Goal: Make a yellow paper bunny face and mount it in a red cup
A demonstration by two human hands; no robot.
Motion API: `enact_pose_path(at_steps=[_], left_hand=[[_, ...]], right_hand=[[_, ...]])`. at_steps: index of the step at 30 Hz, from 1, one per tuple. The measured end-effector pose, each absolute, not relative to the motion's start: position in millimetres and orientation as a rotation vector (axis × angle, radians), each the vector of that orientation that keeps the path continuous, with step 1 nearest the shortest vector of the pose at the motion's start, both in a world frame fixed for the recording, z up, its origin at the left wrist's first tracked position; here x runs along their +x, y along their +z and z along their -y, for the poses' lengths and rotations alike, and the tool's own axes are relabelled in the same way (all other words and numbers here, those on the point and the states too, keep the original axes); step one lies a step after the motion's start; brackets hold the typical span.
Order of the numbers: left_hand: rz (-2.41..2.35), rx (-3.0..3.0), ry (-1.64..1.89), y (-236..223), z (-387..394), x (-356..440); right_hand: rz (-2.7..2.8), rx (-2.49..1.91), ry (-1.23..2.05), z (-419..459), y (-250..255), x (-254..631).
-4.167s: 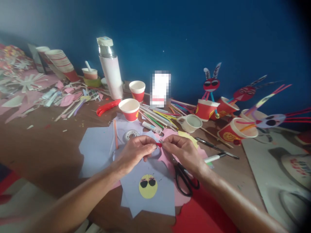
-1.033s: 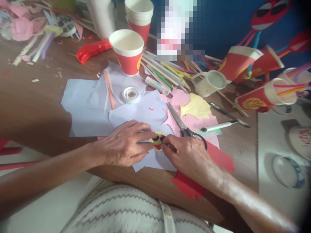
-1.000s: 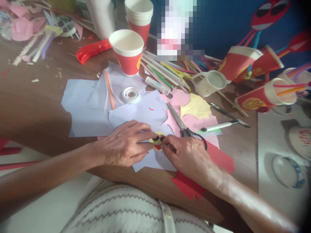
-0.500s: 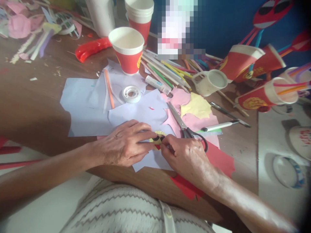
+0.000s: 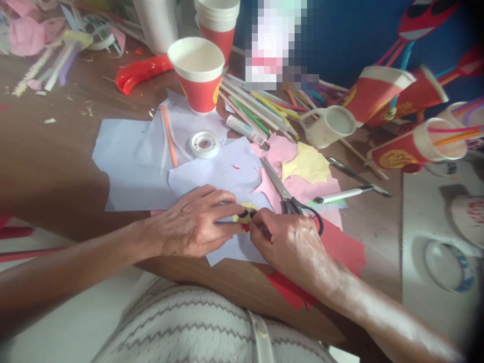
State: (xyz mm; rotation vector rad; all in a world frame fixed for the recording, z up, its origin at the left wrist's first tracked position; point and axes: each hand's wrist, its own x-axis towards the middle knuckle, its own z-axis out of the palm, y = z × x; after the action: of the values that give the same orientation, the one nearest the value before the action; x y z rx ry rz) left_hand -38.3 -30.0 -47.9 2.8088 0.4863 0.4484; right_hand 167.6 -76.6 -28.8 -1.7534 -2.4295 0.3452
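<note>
Presently, the left hand (image 5: 192, 222) lies, fingers parted, at the disc's (image 5: 247, 217) left edge. The right hand's (image 5: 289, 234) fingertips bunch opposite; hold indeterminable.

Hazy light, soft edges, dark right corners

One garment (image 5: 204, 325), pale off-white, patterned with tiny eyelets and grey-brown zigzag bands, bottom centre of the frame; one pale strap (image 5: 264, 348) with a round button-like spot, just right of there; left forearm (image 5: 86, 262), right forearm (image 5: 381, 307), left hand (image 5: 198, 222), right hand (image 5: 289, 239), all bare.
</note>
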Motion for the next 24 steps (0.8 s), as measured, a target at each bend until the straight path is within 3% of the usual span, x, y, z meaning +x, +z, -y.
enact_pose_path(at_steps=[12, 24], left_hand=[[-0.490, 2.796, 0.527, -48, 30, -37], [-0.509, 2.763, 0.451, -46, 30, -38]], right_hand=[[2.421, -1.692, 0.347, 68, -13, 188], [2.695, -1.069, 0.303, 79, -27, 199]])
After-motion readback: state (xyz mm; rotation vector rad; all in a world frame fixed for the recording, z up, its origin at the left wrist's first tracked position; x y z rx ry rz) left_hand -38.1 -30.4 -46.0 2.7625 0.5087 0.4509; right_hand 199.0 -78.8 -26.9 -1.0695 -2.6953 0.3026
